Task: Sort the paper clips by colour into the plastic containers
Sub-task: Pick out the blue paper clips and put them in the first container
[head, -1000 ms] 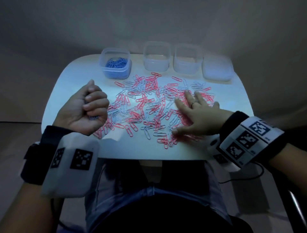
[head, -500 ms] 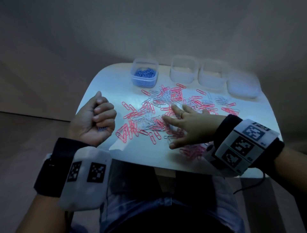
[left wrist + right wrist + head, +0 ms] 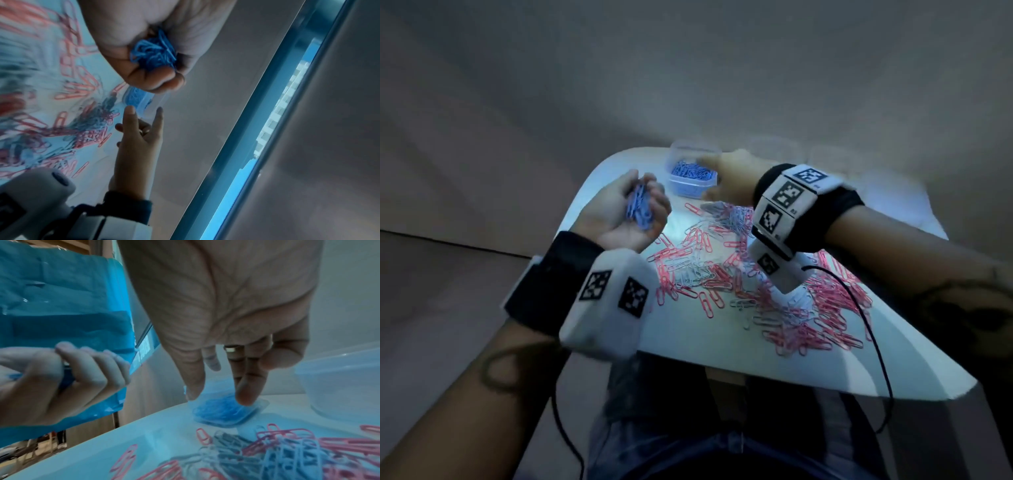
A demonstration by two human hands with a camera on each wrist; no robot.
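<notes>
Above the table's far left corner, the left hand [image 3: 619, 214] is cupped palm-up, fingers curled loosely round a bundle of blue paper clips [image 3: 639, 209]. Just beyond it the right hand [image 3: 726, 174] reaches over the blue container [image 3: 692, 178] with its fingers spread and fairly straight; the right wrist view shows 2 fingertips [image 3: 245, 398] down at the container's mouth, holding nothing that I can see. Whether they touch the rim or hover above it, I cannot tell.

My worry is the tip-out. The cupped hand is beside the container, not over it, and the bundle looks loose. If the hand rolls too early, blue clips would drop on the white table [image 3: 619, 164] or into the mixed heap [image 3: 739, 274] of pink and pale clips and need picking out again. The right hand sits across the opening, so it could block the pour or nudge the light tub sideways. A snagged clip may also drag others out.

Further out, 1 clear empty container [image 3: 345, 386] stands right of the blue one, and the pink spread runs toward the near edge, with a black cable [image 3: 859, 308] trailing across it.
</notes>
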